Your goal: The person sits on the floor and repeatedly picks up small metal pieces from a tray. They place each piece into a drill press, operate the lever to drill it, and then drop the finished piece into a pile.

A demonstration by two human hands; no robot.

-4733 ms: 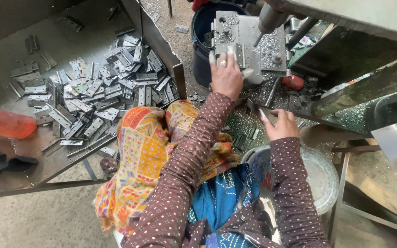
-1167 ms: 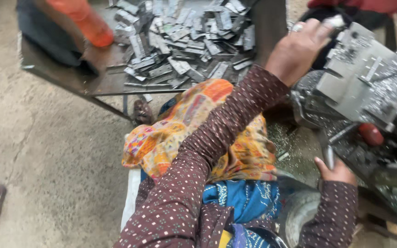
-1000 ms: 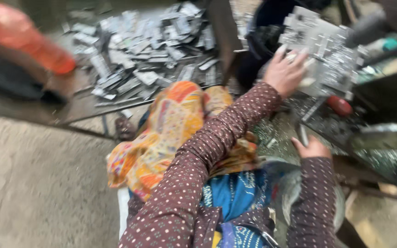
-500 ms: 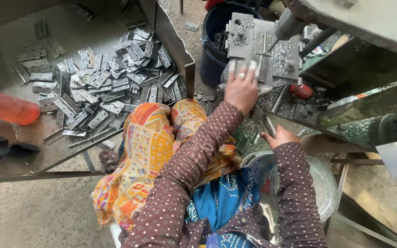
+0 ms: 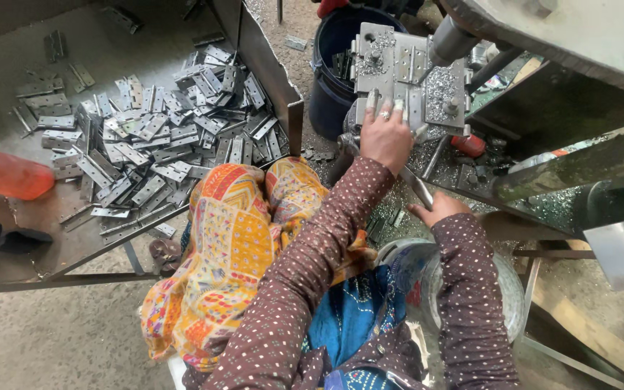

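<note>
At the machine: left hand (image 5: 386,137) is pressing on the metal jig block (image 5: 406,76), fingers (image 5: 388,112) lying narrow & flat against its lower edge, gripping nothing I can make out.
Right hand: (image 5: 438,209) is resting low by the surface (image 5: 471,180) strewn w/ metal shavings, fingers curling round a thin metal rod (image 5: 419,191).
Jig block: is sitting under the machine spindle (image 5: 451,40), just right of the dark blue bucket (image 5: 337,65).
Left side: hinge plates (image 5: 153,137) are lying piled in a steel tray (image 5: 265,68).
Far left: an orange sleeve (image 5: 5,173) is reaching over the tray.
</note>
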